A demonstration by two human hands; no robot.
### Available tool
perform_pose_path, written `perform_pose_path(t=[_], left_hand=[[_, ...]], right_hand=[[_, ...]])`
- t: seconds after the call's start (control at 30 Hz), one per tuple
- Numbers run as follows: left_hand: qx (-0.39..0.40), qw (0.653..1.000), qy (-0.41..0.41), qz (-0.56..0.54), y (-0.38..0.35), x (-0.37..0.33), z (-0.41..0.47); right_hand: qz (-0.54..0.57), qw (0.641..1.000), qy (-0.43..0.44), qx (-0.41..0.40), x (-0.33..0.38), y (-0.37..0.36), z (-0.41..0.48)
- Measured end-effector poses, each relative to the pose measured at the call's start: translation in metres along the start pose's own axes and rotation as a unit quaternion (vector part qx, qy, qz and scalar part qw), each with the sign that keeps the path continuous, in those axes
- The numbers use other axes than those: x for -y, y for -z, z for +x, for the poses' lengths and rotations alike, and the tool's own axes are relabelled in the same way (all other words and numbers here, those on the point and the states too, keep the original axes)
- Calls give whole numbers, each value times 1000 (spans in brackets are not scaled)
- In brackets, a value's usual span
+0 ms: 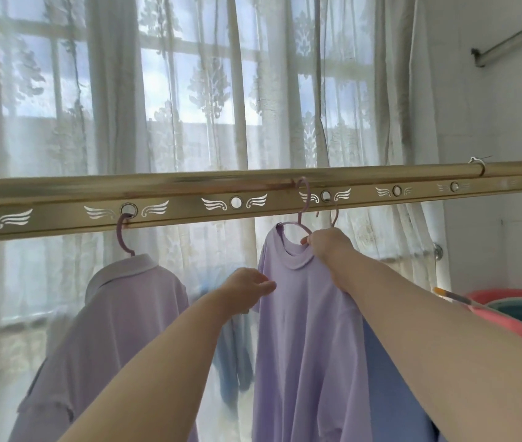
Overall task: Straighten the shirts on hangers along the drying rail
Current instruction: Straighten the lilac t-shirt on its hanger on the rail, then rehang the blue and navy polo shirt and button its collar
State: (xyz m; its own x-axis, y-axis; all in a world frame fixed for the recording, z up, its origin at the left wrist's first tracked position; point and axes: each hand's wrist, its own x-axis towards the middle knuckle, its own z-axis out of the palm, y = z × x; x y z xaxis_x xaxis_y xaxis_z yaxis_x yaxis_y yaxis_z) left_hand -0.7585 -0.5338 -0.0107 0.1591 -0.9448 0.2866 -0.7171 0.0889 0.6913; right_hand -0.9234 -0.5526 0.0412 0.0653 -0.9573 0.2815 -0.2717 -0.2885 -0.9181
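A gold drying rail [189, 186] with round holes crosses the view. A lilac collared shirt [119, 314] hangs at the left on a purple hanger [123, 234] hooked through one hole. A lilac round-neck T-shirt [304, 330] hangs right of centre on a purple hanger [302, 202] hooked over the rail. My left hand [248, 287] pinches this T-shirt's left shoulder edge. My right hand [326, 245] grips its collar and hanger at the right side of the neck. A blue garment [390, 378] hangs just behind it, mostly hidden.
Sheer patterned curtains [189, 90] cover the window behind the rail. Another blue garment [234, 355] hangs lower between the two shirts. A pink basin [515, 327] sits at the right under my forearm. A white tiled wall [492, 122] closes the right side.
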Motion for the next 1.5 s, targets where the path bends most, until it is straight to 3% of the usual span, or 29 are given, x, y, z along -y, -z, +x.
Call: perform_pose_path(t=[0.07, 0.17, 0.27, 0.33, 0.4, 0.47, 0.5, 0.6, 0.67, 0.77, 1.0, 1.5], left_hand=[[-22, 990, -23, -137, -5, -19, 3], [10, 949, 2, -316, -18, -50, 10], [-21, 935, 74, -346, -32, -60, 19], [-48, 928, 123, -348, -36, -54, 21], [-48, 928, 151, -337, -38, -47, 23], [-45, 929, 157, -333, -37, -40, 24], [-41, 930, 154, -330, -36, -38, 24], [-22, 943, 128, -307, -29, -36, 26], [-9, 953, 105, -285, -26, -38, 29], [-4, 963, 77, -259, -23, -43, 34], [-9, 971, 25, -237, -29, -74, 39], [35, 982, -15, -188, -74, -141, 58]], right_hand=[[-24, 1000, -1, 6, -5, -2, 0], [-70, 997, 25, 29, -18, -13, -4], [-46, 990, 41, 125, -38, -14, -11], [-49, 984, 45, 162, -48, 0, -15], [-161, 984, 81, -8, -54, 19, -1], [-319, 930, 68, -167, -61, 34, 16], [-359, 917, 32, -172, -65, 40, 22], [-275, 956, -75, -63, -76, 38, 41], [-209, 975, -67, -43, -78, 31, 48], [-164, 982, -56, -75, -74, 27, 52], [-164, 979, 22, -116, -77, 54, 34], [-174, 956, 102, -212, -98, 104, 14]])
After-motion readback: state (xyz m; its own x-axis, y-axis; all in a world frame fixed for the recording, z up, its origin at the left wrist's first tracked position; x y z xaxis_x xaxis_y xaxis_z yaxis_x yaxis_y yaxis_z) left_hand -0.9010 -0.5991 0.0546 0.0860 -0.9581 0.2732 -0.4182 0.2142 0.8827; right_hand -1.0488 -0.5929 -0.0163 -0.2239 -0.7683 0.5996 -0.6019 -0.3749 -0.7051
